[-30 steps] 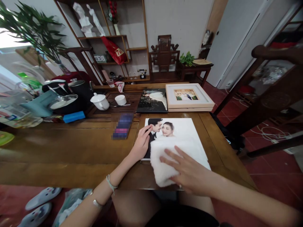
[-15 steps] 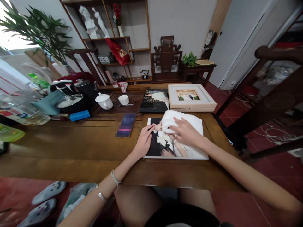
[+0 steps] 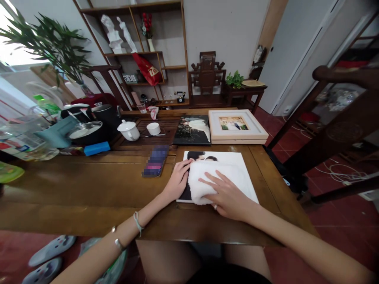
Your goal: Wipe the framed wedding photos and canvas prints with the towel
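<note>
A large photo print (image 3: 247,169) of a couple, a white-edged flat panel, lies on the wooden table before me. My left hand (image 3: 178,177) rests along its left side, fingers stretched out flat and holding nothing. Over the middle and lower part of the photo is a folded white towel (image 3: 197,177), fluffy and thick. My right hand (image 3: 227,193) has hold of it from above, fingers spread over the cloth and pressing it to the picture. The towel hides most of the couple; the tops of two heads show above it.
Behind the photo are a dark photo panel (image 3: 192,130) and a pale framed picture (image 3: 211,126). A phone (image 3: 155,161) lies to the left. Farther left stand a white lidded cup (image 3: 129,131), a small white bowl (image 3: 153,128), a blue box (image 3: 96,148) and a dark pot (image 3: 85,136).
My right hand has brought the towel down and left, from the photo's upper part to its lower middle. The left hand stays at the left side. The view has shifted slightly.
</note>
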The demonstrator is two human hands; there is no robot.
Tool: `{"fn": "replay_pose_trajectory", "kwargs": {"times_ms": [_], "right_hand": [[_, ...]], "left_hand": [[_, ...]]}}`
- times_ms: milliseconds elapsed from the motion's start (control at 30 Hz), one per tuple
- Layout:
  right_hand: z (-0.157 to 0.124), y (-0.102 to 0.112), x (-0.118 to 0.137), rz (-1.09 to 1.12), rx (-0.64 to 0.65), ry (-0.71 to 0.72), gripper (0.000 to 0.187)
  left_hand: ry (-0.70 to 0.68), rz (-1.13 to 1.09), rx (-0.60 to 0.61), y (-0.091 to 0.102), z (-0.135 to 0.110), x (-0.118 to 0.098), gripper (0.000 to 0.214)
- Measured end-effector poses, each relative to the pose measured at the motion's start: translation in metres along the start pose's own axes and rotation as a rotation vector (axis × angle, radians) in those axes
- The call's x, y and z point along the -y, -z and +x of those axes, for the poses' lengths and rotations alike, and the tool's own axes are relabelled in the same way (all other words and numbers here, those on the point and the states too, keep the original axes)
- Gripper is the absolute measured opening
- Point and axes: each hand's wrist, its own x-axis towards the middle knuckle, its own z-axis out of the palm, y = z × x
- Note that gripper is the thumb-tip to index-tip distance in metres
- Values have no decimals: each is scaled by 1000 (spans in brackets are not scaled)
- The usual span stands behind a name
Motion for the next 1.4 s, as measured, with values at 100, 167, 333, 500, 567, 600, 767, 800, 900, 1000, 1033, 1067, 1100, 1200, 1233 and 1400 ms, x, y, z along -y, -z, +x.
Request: {"fn": "replay_pose_trajectory", "kwargs": {"times_ms": [100,167,333,500,567,600,767,800,900,1000,1033,1067,1100,1200,1233,1400], "right_hand": [[-6,-6,21,25,-12,76,30],[-10,-9,31,37,-22,135,22],[-4,1,1,61,-8,23,40],[22,11,-64,-56,-100,-270,41],[31,12,-73,-91,-121,-309,38],[34,11,-71,-106,-120,-315,39],[25,-2,-15,-102,-19,-190,43],[19,-5,0,-83,-16,-124,39],[1,-12,34,-25,-42,54,27],[-5,-9,33,17,-22,71,30],[-3,-6,26,20,-9,41,34],[1,-3,17,13,-5,-4,37],[6,0,8,-4,-8,-60,39],[25,4,-11,-90,-38,-212,40],[30,3,-10,-120,-45,-243,40],[40,-13,35,-250,-97,-174,28]], "left_hand": [[-7,-37,12,0,-2,2,41],[1,-59,9,-1,-4,2,43],[27,-59,-31,-4,-5,1,43],[46,-36,-33,-5,-5,-2,42],[50,-30,-32,-5,-5,-2,42],[48,-29,-35,-5,-6,-2,41],[42,-46,-43,-4,-5,-2,42],[44,-51,-39,-4,-5,-2,41],[36,-65,-26,-3,-5,1,41],[21,-68,-25,-4,-5,3,42],[23,-65,-30,-4,-5,3,42],[26,-62,-37,-4,-5,3,42],[29,-59,-42,-4,-5,2,42],[27,-60,-48,-4,-5,0,42],[23,-62,-47,-4,-5,0,42],[-16,-73,-18,-2,-6,7,42]]}}
